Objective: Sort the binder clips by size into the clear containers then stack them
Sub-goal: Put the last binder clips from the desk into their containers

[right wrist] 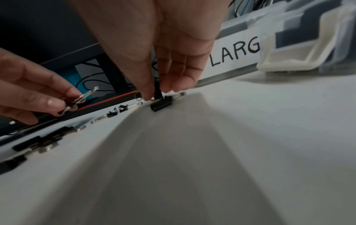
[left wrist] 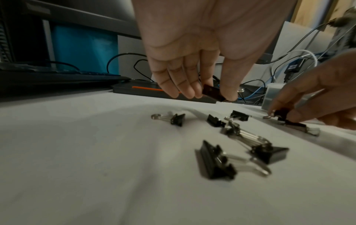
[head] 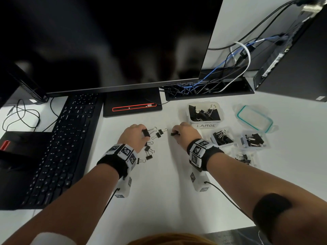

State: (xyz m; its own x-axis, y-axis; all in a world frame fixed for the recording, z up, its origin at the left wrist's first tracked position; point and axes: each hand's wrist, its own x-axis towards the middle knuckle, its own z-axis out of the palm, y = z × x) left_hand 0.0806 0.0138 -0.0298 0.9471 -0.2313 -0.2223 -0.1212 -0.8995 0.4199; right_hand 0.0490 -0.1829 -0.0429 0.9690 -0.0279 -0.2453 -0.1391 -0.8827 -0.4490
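My left hand (head: 139, 134) pinches a medium black binder clip (head: 146, 132) (left wrist: 212, 92) between thumb and fingers, just above the white desk. My right hand (head: 178, 131) pinches a small black clip (head: 174, 133) (right wrist: 161, 103) that touches the desk. Several loose clips (head: 149, 149) (left wrist: 217, 162) lie by the left wrist. The clear container labelled LARGE (head: 205, 123) holds big clips. Two smaller clear containers (head: 222, 137) (head: 254, 140) hold clips right of my right hand. A fourth container (head: 245, 158) sits nearer, partly hidden by my right forearm.
A teal-rimmed clear lid (head: 254, 118) lies at the far right. A black keyboard (head: 65, 147) fills the left side. The monitor base (head: 132, 103) and a cable tray (head: 208, 87) stand behind the clips. Bare white desk (head: 168, 191) lies between my forearms.
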